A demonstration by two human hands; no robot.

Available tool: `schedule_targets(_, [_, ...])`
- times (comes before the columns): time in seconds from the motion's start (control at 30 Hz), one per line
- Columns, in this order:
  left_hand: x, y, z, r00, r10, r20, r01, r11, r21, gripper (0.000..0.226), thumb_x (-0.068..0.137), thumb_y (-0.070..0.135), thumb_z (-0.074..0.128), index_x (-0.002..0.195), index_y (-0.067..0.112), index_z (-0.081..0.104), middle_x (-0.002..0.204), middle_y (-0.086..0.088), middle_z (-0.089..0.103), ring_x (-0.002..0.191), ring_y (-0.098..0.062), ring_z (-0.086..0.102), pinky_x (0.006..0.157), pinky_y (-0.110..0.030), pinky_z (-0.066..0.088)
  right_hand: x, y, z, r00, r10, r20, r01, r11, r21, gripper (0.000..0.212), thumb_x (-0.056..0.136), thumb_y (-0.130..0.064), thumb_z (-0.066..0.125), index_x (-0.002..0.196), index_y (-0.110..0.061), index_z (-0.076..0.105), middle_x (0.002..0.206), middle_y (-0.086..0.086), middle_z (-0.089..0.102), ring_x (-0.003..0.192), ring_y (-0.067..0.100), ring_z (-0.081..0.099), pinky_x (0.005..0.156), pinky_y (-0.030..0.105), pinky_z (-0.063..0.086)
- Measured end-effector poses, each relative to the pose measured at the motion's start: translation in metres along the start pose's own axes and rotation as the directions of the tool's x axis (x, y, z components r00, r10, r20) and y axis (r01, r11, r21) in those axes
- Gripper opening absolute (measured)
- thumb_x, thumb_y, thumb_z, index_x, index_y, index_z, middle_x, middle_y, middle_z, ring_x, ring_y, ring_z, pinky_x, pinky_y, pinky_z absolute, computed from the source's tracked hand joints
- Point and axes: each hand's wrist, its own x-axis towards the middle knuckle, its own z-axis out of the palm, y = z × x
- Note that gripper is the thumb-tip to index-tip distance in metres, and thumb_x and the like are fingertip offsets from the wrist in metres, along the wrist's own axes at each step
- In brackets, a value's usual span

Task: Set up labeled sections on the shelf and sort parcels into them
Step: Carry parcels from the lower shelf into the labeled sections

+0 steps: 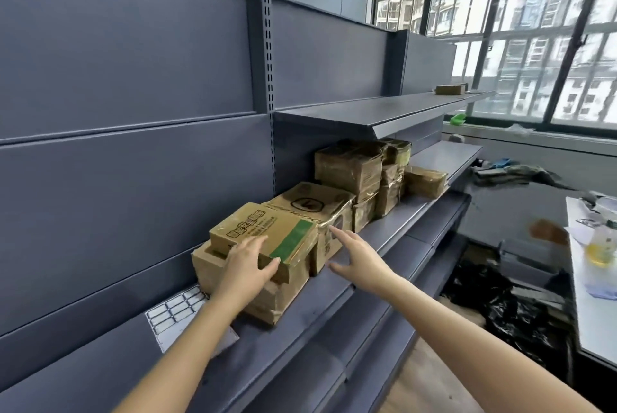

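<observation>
Grey metal shelf [384, 232] runs off toward the windows [534, 28] at 1 o'clock, and the white table [587, 329] is cut off at 3. The left hand [248, 267] grips the green-striped parcel [267, 229] mid-shelf, with the right hand [359, 257] spread wide just beside it. A gridded white sheet [177, 309] at 7 is half hidden by the forearm.

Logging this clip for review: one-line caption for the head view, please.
Left hand grips a green-striped parcel stacked on the grey shelf; open right hand reaches toward the neighbouring box.

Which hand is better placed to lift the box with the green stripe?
Left. The left hand grips the green-striped box, fingers on top, thumb on its front; the right hand hovers open beside it.
</observation>
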Motion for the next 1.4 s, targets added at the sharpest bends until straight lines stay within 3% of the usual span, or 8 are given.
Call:
schedule_targets(0.33, [0.059, -0.016, 0.012, 0.99, -0.136, -0.043, 0.14, 0.983, 0.119, 0.058, 0.092, 0.038, 0.055, 0.143, 0.018, 0.036, 0.148, -0.001, 0.036, 0.138, -0.019, 0.03, 0.113, -0.038, 0.027, 0.111, 0.037, 0.015, 0.955, -0.197, 0.222, 0.2, 0.98, 0.01, 0.081, 0.084, -0.022, 0.066, 0.149, -0.021, 0.018, 0.152, 0.004, 0.026, 0.137, 0.017, 0.03, 0.106, 0.018, 0.024])
schedule_targets(0.53, [0.064, -0.012, 0.028, 0.966, -0.241, -0.089, 0.252, 0.958, 0.136, 0.062, 0.09, 0.039, 0.057, 0.144, 0.018, 0.034, 0.147, -0.001, 0.037, 0.136, -0.018, 0.031, 0.113, -0.035, 0.027, 0.148, 0.055, 0.023, 0.883, -0.297, 0.364, 0.291, 0.954, 0.072, 0.088, 0.081, -0.029, 0.071, 0.15, -0.021, 0.017, 0.154, 0.004, 0.023, 0.14, 0.019, 0.025, 0.114, 0.027, 0.023])
schedule_targets(0.77, [0.064, 0.0, 0.046, 0.867, -0.481, -0.127, 0.498, 0.837, 0.229, 0.102, 0.075, 0.065, 0.062, 0.15, 0.019, 0.011, 0.154, -0.01, 0.014, 0.14, -0.029, 0.013, 0.115, -0.042, 0.022, 0.178, 0.072, 0.03, 0.792, -0.409, 0.453, 0.447, 0.894, 0.027, 0.097, 0.077, -0.044, 0.073, 0.151, -0.02, 0.014, 0.157, 0.007, 0.017, 0.144, 0.022, 0.015, 0.117, 0.033, 0.014])
schedule_targets(0.93, [0.045, 0.013, 0.058, 0.839, -0.541, 0.057, 0.542, 0.84, -0.02, 0.115, 0.066, 0.062, 0.072, 0.152, 0.022, 0.005, 0.156, 0.004, 0.02, 0.139, -0.017, 0.028, 0.113, -0.031, 0.028, 0.183, 0.076, 0.037, 0.769, -0.457, 0.447, 0.518, 0.855, -0.016, 0.1, 0.077, -0.054, 0.067, 0.151, -0.023, 0.007, 0.154, 0.005, 0.026, 0.146, 0.025, 0.006, 0.115, 0.051, -0.012])
schedule_targets(1.03, [0.034, 0.019, 0.063, 0.846, -0.533, 0.003, 0.532, 0.845, -0.058, 0.123, 0.065, 0.052, 0.078, 0.152, 0.019, -0.002, 0.158, 0.005, 0.011, 0.143, -0.013, 0.02, 0.115, -0.027, 0.021, 0.177, 0.075, 0.044, 0.755, -0.52, 0.4, 0.554, 0.832, 0.035, 0.097, 0.077, -0.057, 0.064, 0.151, -0.021, 0.014, 0.151, 0.002, 0.031, 0.146, 0.022, 0.008, 0.112, 0.052, -0.017])
schedule_targets(1.2, [0.006, 0.031, 0.05, 0.824, -0.516, -0.233, 0.499, 0.857, -0.132, 0.115, 0.072, 0.037, 0.079, 0.15, 0.029, -0.006, 0.158, 0.01, 0.006, 0.144, -0.01, 0.015, 0.111, -0.02, 0.019, 0.163, 0.048, 0.048, 0.703, -0.65, 0.288, 0.595, 0.759, 0.264, 0.095, 0.076, -0.043, 0.073, 0.149, -0.019, 0.018, 0.152, 0.003, 0.029, 0.144, 0.021, 0.018, 0.118, 0.039, 0.003])
schedule_targets(1.3, [-0.027, 0.044, 0.033, 0.77, -0.524, -0.365, 0.531, 0.843, -0.09, 0.114, 0.075, 0.035, 0.077, 0.149, 0.032, -0.01, 0.154, 0.018, 0.001, 0.143, -0.007, 0.015, 0.106, -0.016, 0.019, 0.149, 0.021, 0.051, 0.618, -0.733, 0.284, 0.632, 0.678, 0.375, 0.093, 0.078, -0.033, 0.074, 0.149, -0.019, 0.016, 0.152, 0.003, 0.029, 0.139, 0.019, 0.029, 0.111, 0.024, 0.022])
schedule_targets(1.4, [-0.074, 0.052, 0.017, 0.693, -0.571, -0.441, 0.622, 0.782, -0.034, 0.112, 0.075, 0.038, 0.076, 0.15, 0.03, -0.007, 0.144, 0.029, -0.002, 0.139, -0.008, 0.026, 0.106, -0.021, 0.028, 0.125, -0.009, 0.061, 0.508, -0.794, 0.334, 0.671, 0.608, 0.425, 0.091, 0.081, -0.033, 0.072, 0.15, -0.018, 0.015, 0.15, 0.002, 0.031, 0.137, 0.017, 0.032, 0.106, 0.019, 0.025])
